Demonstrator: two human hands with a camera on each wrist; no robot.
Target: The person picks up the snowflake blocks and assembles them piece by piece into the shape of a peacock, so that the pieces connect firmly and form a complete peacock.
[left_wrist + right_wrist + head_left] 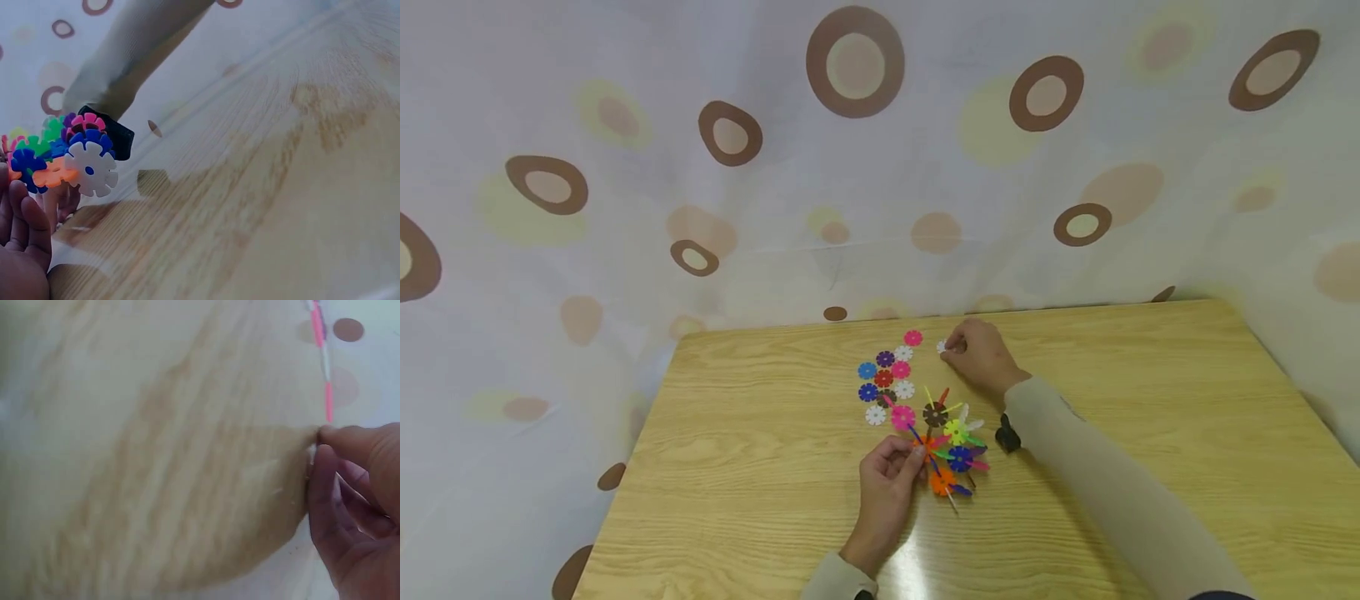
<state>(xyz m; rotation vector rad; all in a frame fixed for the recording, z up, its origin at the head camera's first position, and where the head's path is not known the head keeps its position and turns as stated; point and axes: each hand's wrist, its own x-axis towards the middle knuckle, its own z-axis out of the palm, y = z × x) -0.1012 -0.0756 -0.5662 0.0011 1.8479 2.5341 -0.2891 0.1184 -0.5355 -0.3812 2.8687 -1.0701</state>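
My left hand (883, 492) pinches an orange disc of a joined cluster of plastic snowflake discs (958, 458), in orange, blue, green, pink, brown and white. The left wrist view shows this cluster from the side, a white disc (92, 170) at its near end. Toward the back of the table, my right hand (981, 354) pinches the edge of a loose white snowflake disc (942, 346) between thumb and fingertips. That disc is mostly hidden by the fingers in the right wrist view, where the right hand (359, 506) is close to the tabletop.
Several loose snowflake discs, among them a red one (883, 378) and a light blue one (867, 371), lie flat left of the right hand. They rest on a wood-grain table (737, 450). A patterned cloth (775, 208) hangs behind its back edge.
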